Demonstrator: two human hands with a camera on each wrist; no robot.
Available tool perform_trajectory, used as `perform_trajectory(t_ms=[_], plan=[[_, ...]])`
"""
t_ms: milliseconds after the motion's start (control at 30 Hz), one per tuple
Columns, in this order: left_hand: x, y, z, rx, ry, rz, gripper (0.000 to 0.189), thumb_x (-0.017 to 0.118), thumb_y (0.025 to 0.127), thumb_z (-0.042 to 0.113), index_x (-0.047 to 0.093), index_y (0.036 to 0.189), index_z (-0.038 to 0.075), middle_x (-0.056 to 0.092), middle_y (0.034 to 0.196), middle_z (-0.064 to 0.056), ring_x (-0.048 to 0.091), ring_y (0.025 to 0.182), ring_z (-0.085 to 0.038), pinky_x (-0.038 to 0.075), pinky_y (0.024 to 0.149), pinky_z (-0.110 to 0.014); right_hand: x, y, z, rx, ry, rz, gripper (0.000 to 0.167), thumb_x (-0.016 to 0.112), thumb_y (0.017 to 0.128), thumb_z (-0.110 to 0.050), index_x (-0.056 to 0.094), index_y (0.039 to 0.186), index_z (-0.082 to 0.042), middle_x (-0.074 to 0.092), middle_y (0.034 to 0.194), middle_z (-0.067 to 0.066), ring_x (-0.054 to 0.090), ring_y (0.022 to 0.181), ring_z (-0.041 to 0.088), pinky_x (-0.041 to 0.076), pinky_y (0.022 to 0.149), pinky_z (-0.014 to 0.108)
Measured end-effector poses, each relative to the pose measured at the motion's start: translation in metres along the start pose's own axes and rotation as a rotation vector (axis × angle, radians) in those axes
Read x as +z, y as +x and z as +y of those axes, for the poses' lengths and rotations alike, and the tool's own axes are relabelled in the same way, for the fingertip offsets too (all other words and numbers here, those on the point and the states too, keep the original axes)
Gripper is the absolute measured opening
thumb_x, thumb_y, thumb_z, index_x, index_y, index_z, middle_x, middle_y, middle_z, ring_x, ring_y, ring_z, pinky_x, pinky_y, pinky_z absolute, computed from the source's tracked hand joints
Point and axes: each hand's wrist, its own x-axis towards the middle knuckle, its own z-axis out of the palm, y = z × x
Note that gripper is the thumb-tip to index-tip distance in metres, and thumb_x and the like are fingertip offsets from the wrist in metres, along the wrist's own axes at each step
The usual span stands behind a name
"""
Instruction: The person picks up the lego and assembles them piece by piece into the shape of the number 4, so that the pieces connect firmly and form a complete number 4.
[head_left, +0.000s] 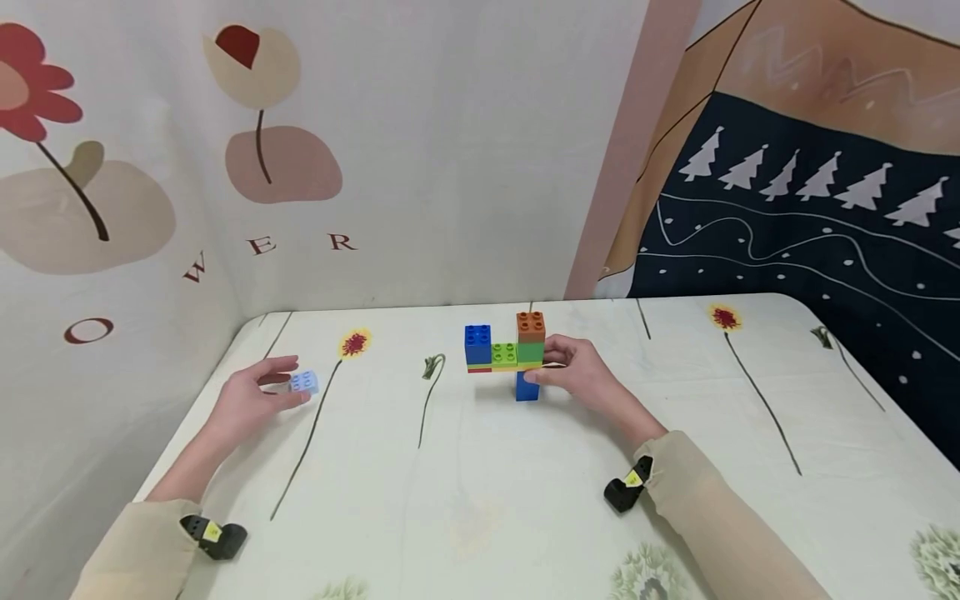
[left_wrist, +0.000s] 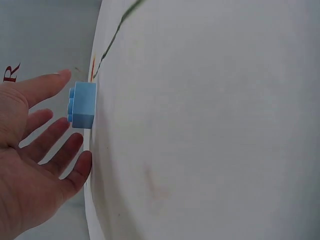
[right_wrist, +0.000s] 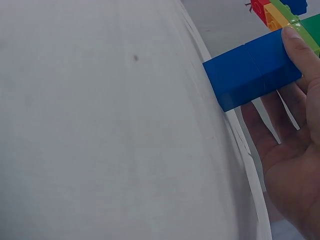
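On the table's left side sits a light blue toy building brick [head_left: 303,382], its studs visible. My left hand [head_left: 251,396] is spread around it; in the left wrist view, gaps show between the brick and the thumb and most fingers. Farther right, my right hand [head_left: 585,375] holds a built block structure [head_left: 504,356] from its right side. Its column of blue bricks [right_wrist: 250,70] stands upright, with the thumb pressed near the top. Red, yellow and lime pieces bridge leftwards to a raised blue brick [head_left: 477,344]. A brown brick [head_left: 531,326] tops a green one above the column.
A white cloth printed with flowers [head_left: 352,343] and stems covers the table [head_left: 465,500]. Behind it hangs a pale printed curtain [head_left: 450,167], with a dark tree-patterned cloth [head_left: 795,217] at right. Each wrist wears a small black camera [head_left: 628,487].
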Motion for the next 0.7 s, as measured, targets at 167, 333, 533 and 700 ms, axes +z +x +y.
perform_trajectory(t_ms=[167, 333, 533, 700], plan=[[0.0004, 0.0003, -0.0013, -0.028, 0.042, -0.063, 0.067, 0.08, 0.09, 0.017, 0.05, 0.144, -0.009, 0.058, 0.133, -0.033, 0.058, 0.117, -0.047, 0.055, 0.085, -0.034, -0.0001, 0.0, 0.0004, 0.003, 0.009, -0.001, 0.035, 0.082, 0.088, -0.009, 0.066, 0.119, -0.001, 0.073, 0.117, 0.013, 0.069, 0.109, 0.024, 0.057, 0.086, 0.029], [-0.0006, 0.0003, -0.0025, -0.016, 0.08, -0.071, 0.058, 0.077, 0.09, 0.007, 0.053, 0.14, -0.011, 0.059, 0.13, -0.034, 0.059, 0.116, -0.048, 0.053, 0.09, -0.051, -0.0001, 0.0012, 0.0008, 0.004, 0.012, -0.002, 0.035, 0.082, 0.088, -0.008, 0.066, 0.119, -0.001, 0.073, 0.118, 0.013, 0.069, 0.109, 0.023, 0.058, 0.086, 0.029], [0.0, 0.003, -0.0023, -0.029, 0.094, -0.057, 0.046, 0.071, 0.094, 0.007, 0.059, 0.136, -0.009, 0.062, 0.126, -0.032, 0.059, 0.112, -0.044, 0.05, 0.081, -0.036, -0.0003, 0.0025, 0.0016, 0.007, 0.012, 0.0, 0.036, 0.082, 0.088, -0.008, 0.066, 0.119, -0.001, 0.073, 0.117, 0.013, 0.069, 0.107, 0.022, 0.057, 0.085, 0.029], [0.0039, 0.0065, 0.0027, -0.005, 0.06, -0.058, 0.044, 0.072, 0.095, 0.009, 0.061, 0.135, -0.007, 0.065, 0.123, -0.028, 0.06, 0.112, -0.041, 0.051, 0.075, -0.028, -0.0006, 0.0024, 0.0014, 0.009, 0.014, -0.002, 0.035, 0.082, 0.088, -0.008, 0.066, 0.119, -0.001, 0.073, 0.118, 0.013, 0.069, 0.107, 0.022, 0.057, 0.085, 0.028]])
